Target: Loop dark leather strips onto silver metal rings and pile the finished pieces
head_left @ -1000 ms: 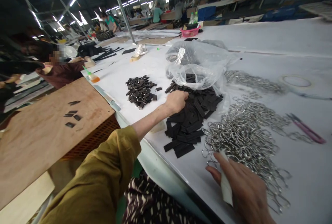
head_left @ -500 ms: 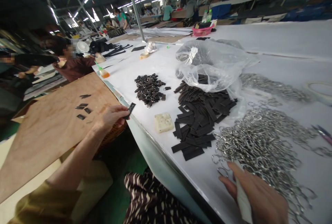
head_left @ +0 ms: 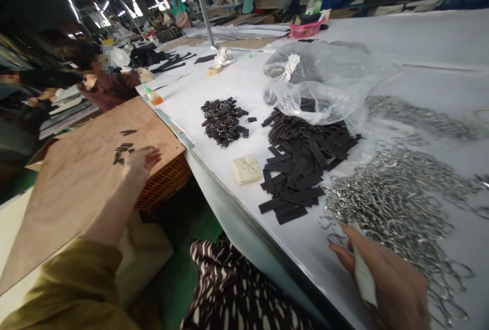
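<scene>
At lower right, the right hand seems to hold a white strip, beside metal rings, stiff and likely to tangle. At left, the left hand is loosely spread, gripping nothing visible, near black pieces. Mid-frame, black strips look light, flexible, best pinched by an end; a plastic bag overlaps their far edge.

A pink basket sits beyond a tape roll and an orange-filled squeeze bottle

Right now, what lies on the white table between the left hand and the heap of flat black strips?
Head view: a pale, squarish block, beside that heap.
</scene>
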{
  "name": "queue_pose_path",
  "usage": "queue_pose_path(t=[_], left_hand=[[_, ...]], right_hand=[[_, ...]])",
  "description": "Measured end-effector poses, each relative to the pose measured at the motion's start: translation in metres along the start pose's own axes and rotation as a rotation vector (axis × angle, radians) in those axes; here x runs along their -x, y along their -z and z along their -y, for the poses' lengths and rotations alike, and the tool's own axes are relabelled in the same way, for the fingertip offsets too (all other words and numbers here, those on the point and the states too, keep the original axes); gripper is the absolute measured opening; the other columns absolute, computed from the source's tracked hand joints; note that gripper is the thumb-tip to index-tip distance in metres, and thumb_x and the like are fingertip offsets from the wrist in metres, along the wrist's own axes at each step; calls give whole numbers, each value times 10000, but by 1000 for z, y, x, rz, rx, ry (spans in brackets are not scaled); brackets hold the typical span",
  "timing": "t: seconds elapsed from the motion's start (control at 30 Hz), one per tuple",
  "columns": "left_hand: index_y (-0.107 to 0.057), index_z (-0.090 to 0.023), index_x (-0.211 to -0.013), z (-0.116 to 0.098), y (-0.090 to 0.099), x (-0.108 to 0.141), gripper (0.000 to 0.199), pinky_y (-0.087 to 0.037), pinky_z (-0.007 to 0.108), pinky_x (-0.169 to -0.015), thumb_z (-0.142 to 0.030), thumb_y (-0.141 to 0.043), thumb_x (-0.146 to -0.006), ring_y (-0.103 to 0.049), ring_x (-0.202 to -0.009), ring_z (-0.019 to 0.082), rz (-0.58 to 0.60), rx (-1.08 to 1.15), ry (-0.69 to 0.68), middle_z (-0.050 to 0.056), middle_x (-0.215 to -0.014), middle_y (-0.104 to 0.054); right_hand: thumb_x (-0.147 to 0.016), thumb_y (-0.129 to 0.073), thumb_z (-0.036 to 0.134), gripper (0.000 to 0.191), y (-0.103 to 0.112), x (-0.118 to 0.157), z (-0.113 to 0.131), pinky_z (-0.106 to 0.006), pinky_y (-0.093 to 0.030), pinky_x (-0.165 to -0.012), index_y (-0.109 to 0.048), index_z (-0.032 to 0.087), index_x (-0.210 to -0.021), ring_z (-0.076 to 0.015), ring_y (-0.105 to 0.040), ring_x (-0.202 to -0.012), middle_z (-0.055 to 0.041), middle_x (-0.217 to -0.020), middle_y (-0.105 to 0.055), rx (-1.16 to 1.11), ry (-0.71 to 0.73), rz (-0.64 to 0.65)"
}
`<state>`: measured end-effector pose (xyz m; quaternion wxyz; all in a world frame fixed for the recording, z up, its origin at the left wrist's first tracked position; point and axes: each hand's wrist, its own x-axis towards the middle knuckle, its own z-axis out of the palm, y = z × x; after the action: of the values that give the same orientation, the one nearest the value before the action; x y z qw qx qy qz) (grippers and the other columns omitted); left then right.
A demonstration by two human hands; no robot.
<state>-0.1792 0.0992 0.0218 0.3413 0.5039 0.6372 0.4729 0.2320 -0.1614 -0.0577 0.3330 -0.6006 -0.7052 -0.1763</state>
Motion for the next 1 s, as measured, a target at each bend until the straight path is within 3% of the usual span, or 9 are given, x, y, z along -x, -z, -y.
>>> queue_pose_path(t=[0.07, 0.13, 0.23, 0.3, 0.33, 0.4, 0.53, 0.77, 1.0], left_hand=[[-564, -145, -748, -1, -31, 29, 147, -467, 267, -555, -283, -590, -701, -543, -542, 115, 37, 13, -19, 15, -674, -622], [-618, -149, -840, -8, -63, 72, 183, -501, 290, -634, -281, -611, -712, -588, -627, 132, 173, -9, -64, 38, -821, -666], [-618, -169, -1036, -20, -109, 142, 262, -487, 359, -859, -306, -529, -832, -612, -930, 193, 613, -250, -485, 92, -1053, -655], [-579, -180, -1139, -21, -134, 176, 325, -351, 436, -1038, -322, -502, -858, -429, -1243, 250, 804, -380, -816, 125, -1304, -522], [-550, -183, -1188, -19, -146, 188, 375, -275, 480, -1080, -351, -511, -855, -322, -1320, 275, 852, -478, -889, 132, -1381, -445], [-474, -174, -1279, -11, -165, 200, 555, -201, 540, -1095, -451, -563, -806, -190, -1369, 331, 863, -641, -899, 154, -1457, -322], [-376, -163, -1354, 2, -197, 203, 765, -185, 602, -1071, -610, -530, -752, -150, -1362, 396, 751, -795, -748, 179, -1478, -260], [-403, -151, -1306, -4, -228, 209, 519, -206, 574, -1077, -418, -464, -865, -216, -1355, 352, 704, -813, -796, 194, -1442, -318], [-405, -132, -1287, 4, -222, 211, 405, -259, 474, -1091, -218, -400, -891, -248, -1353, 306, 696, -757, -881, 200, -1434, -320]], right_hand=[[-807, -645, 251, 272, 1, 1, -1, -263, -445, -697, -615, 101, -1032, -154, -624, -649, -79, -786, -684, 1, -4, 17], [-803, -651, 256, 289, 2, 1, -1, -264, -444, -685, -612, 106, -1046, -151, -618, -641, -76, -777, -678, -10, -7, 29], [-781, -675, 246, 318, 2, 2, -1, -275, -443, -677, -612, 115, -1063, -151, -605, -620, -71, -759, -666, -29, -41, 35], [-766, -690, 227, 327, 3, 2, 0, -280, -444, -672, -613, 112, -1062, -150, -597, -603, -70, -743, -660, -29, -50, 27], [-760, -695, 220, 328, 3, 2, 0, -279, -446, -668, -614, 110, -1058, -150, -595, -596, -68, -735, -658, -25, -43, 20], [-750, -704, 204, 327, 3, 1, -1, -273, -451, -665, -615, 107, -1049, -149, -599, -600, -72, -743, -665, -19, -16, 0], [-754, -703, 213, 320, 4, 0, -1, -274, -457, -674, -617, 92, -1037, -153, -610, -631, -98, -784, -679, -14, 18, 2], [-762, -699, 223, 321, 4, 1, -2, -255, -452, -677, -615, 120, -1055, -131, -608, -617, -59, -750, -674, -41, 28, -11], [-773, -684, 231, 346, 3, 3, -2, -267, -447, -684, -607, 134, -1096, -148, -612, -619, -71, -788, -679, -68, -15, 21]])
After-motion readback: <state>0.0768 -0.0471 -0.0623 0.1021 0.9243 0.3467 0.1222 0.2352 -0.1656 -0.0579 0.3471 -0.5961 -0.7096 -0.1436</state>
